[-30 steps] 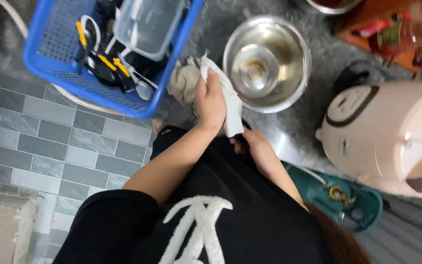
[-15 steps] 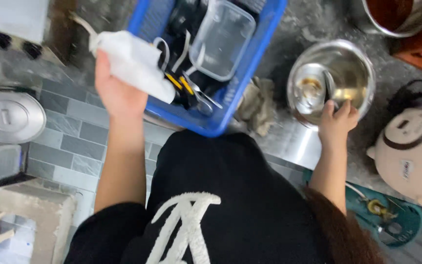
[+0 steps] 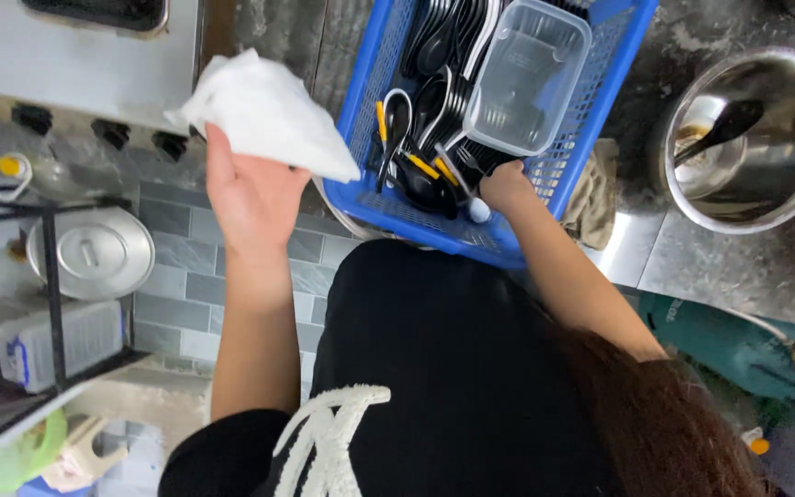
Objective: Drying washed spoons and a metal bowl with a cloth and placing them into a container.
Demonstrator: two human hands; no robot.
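Observation:
My left hand (image 3: 250,198) is raised at the left, palm up, and grips a crumpled white cloth (image 3: 269,115) beside a blue plastic basket (image 3: 361,101). The basket holds black spoons (image 3: 434,55), yellow-handled utensils (image 3: 382,120) and a clear plastic container (image 3: 526,78). My right hand (image 3: 506,187) reaches into the basket's near corner. Its fingers are curled down among the utensils, next to a small white piece (image 3: 478,210). Whether it grips anything is hidden.
A steel bowl (image 3: 752,138) with a black spoon (image 3: 729,120) in it stands at the right on the wet steel counter (image 3: 637,244). A brown rag (image 3: 595,184) lies beside the basket. There is a stove (image 3: 75,55) at upper left, a lidded pot (image 3: 94,253) on a rack below it, and a green gas cylinder (image 3: 738,350) at lower right.
My right hand has left the steel bowl and moved left into the blue basket. My left hand still holds the white cloth up, now nearer the basket.

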